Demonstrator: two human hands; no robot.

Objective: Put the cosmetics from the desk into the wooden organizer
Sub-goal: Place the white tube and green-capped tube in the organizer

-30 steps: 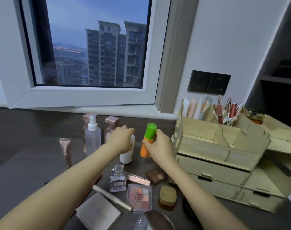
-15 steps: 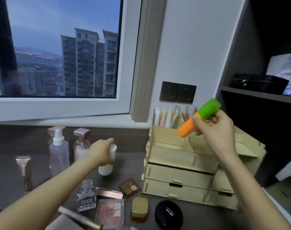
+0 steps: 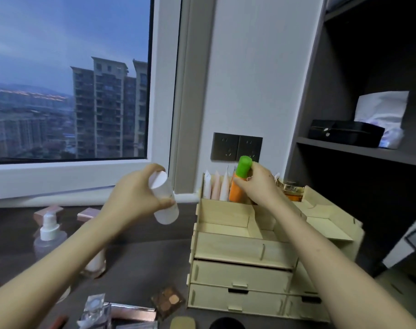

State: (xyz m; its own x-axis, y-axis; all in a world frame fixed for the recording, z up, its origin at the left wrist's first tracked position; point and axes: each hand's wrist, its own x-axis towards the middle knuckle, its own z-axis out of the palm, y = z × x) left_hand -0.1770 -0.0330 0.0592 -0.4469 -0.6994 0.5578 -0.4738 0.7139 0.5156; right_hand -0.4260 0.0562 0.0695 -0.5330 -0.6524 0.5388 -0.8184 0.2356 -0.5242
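Observation:
A pale wooden organizer (image 3: 240, 248) with drawers and open top compartments stands on the dark desk at the right. My right hand (image 3: 259, 184) grips an orange bottle with a green cap (image 3: 239, 184), upright, its base down in the organizer's rear compartment beside several pale tubes (image 3: 216, 188). My left hand (image 3: 135, 195) holds a white bottle (image 3: 164, 200) tilted in the air, left of the organizer and above the desk.
On the desk at the left stand a clear pump bottle (image 3: 47, 236) and pink-capped bottles (image 3: 88, 214). A perfume bottle (image 3: 95, 312), an eyeshadow palette (image 3: 167, 301) and compacts lie near the front edge. A dark shelf (image 3: 359, 150) rises at the right.
My right hand brought the orange bottle down into the organizer's rear compartment. My left hand lifted the white bottle off the desk and moved it right.

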